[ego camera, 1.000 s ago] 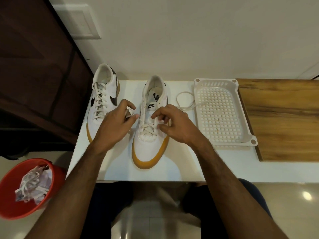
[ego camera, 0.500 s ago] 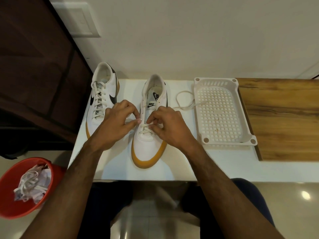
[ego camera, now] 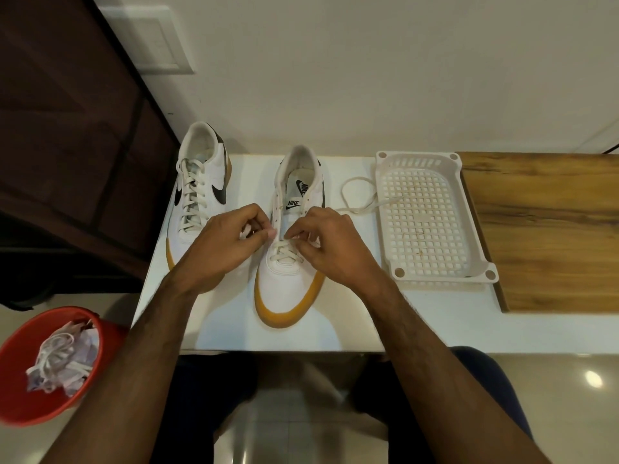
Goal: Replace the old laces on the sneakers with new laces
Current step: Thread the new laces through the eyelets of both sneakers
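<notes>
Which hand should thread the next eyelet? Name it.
Right, probably. The right hand pinches the lace at the half-laced sneaker, its slack trailing to that side; the left hand grips the other end.

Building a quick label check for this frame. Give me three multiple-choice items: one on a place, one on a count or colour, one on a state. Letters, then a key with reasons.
1. Where does the white perforated plastic tray stand?
A. on the floor by the bucket
B. on the white table, right of the two shoes
C. on top of the left shoe

2. How many white sneakers with gum soles are on the table?
A. one
B. two
C. three

3. How far is the nearer sneaker laced?
A. only its lower eyelets, near the toe
B. fully, to the top
C. no lace at all

Key: B, the tray sits on the table beside the wooden board. B, the fully laced sneaker and the nearer one. A, the left hand and right hand pinch the cream lace low down, with bare eyelets above.
</notes>
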Motion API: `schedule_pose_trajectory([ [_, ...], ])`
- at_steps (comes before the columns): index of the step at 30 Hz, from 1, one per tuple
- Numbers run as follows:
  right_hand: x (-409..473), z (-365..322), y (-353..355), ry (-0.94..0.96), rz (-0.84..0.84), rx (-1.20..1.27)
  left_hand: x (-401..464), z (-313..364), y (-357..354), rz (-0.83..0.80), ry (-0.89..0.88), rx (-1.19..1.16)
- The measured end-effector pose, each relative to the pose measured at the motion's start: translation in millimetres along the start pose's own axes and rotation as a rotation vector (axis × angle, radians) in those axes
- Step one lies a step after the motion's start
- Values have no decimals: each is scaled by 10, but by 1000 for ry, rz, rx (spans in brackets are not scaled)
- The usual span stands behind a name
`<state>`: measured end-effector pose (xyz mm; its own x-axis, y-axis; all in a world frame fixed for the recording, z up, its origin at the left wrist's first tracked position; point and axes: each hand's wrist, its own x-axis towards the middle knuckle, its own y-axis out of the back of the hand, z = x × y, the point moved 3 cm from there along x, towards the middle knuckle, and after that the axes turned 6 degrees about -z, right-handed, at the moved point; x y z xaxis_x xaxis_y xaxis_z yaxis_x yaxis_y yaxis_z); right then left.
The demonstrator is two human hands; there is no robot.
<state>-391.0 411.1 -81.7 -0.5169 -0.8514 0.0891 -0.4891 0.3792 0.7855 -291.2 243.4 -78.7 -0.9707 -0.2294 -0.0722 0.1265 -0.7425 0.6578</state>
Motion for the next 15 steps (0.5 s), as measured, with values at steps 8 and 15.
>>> schedule_pose_trajectory([
  [8, 30, -36, -76, -124, -10, -9, 29, 59, -90, -54, 71, -46],
  [15, -2, -100, -92, -161, 12, -72, 24, -22, -141, -149, 176, -323],
])
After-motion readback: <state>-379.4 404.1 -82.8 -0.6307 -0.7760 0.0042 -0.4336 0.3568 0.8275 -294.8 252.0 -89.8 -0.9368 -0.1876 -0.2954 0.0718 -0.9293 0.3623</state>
